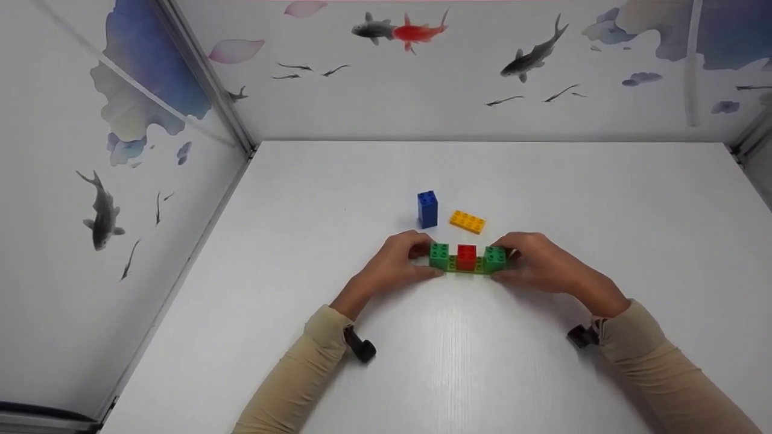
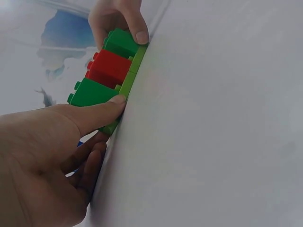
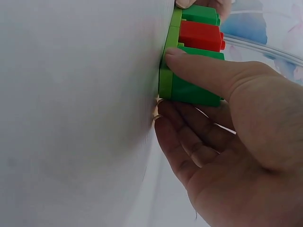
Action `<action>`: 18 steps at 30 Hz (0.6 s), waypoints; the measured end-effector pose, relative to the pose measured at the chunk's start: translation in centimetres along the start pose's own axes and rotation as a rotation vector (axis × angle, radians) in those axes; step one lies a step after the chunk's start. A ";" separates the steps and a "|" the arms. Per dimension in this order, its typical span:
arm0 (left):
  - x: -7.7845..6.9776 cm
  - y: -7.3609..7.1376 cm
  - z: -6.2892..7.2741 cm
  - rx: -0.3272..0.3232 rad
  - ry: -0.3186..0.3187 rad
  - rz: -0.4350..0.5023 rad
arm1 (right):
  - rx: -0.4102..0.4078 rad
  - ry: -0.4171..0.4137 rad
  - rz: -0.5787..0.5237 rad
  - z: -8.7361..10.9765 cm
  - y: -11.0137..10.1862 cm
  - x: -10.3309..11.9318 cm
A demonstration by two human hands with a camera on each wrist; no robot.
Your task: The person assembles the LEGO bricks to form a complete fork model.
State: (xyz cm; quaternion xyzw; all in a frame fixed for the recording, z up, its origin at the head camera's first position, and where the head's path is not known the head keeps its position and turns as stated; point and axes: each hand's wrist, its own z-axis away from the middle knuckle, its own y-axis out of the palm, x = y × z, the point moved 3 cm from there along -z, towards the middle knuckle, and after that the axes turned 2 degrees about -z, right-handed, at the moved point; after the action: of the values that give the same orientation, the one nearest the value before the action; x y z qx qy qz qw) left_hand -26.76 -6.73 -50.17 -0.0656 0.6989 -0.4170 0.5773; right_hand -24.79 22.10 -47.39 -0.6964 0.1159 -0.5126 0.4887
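A row of toy building bricks sits on the white table in front of me. Its light green base (image 1: pixel 465 272) carries a green brick (image 1: pixel 439 257) at the left end, a red brick (image 1: pixel 466 258) in the middle and another green brick (image 1: pixel 495 260) at the right. My left hand (image 1: pixel 395 263) grips the left end between thumb and fingers. At the opposite end my right hand (image 1: pixel 543 265) holds on the same way, its thumb pressing the base's side in the right wrist view. The base (image 2: pixel 134 65) shows a seam between two pieces in the left wrist view.
Behind the row, a tall blue brick (image 1: pixel 427 211) stands upright. To its right a flat yellow brick (image 1: pixel 467 222) lies studs up. White panels printed with fish border the table (image 1: pixel 338 193) at the back and left.
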 end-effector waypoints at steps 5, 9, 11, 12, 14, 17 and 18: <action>0.2 0.0 0.0 -0.003 0.018 -0.004 | -0.014 0.014 -0.014 0.0 -0.2 -0.3; 0.3 0.0 -0.1 -0.003 0.018 0.001 | -0.026 0.014 -0.021 0.1 -0.5 -0.7; 0.3 0.0 -0.2 -0.001 0.013 0.006 | -0.030 0.011 -0.028 0.1 -0.7 -0.8; 0.3 0.0 -0.2 -0.001 0.010 0.009 | -0.033 0.010 -0.031 0.2 -0.9 -0.9; 0.3 0.0 -0.2 -0.001 0.006 0.015 | -0.040 0.010 -0.038 0.2 -1.1 -1.0; 0.3 -0.1 -0.2 -0.006 0.000 0.019 | -0.049 0.018 -0.049 0.2 -1.4 -1.0; 0.3 -0.1 -0.1 -0.009 -0.001 0.020 | -0.050 0.020 -0.054 0.1 -1.5 -0.9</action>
State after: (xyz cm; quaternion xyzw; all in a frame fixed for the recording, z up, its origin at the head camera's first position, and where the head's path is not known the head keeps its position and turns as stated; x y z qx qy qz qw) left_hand -27.01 -6.91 -50.33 -0.0616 0.7010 -0.4081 0.5816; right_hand -25.60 23.54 -46.69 -0.7059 0.1147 -0.5297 0.4560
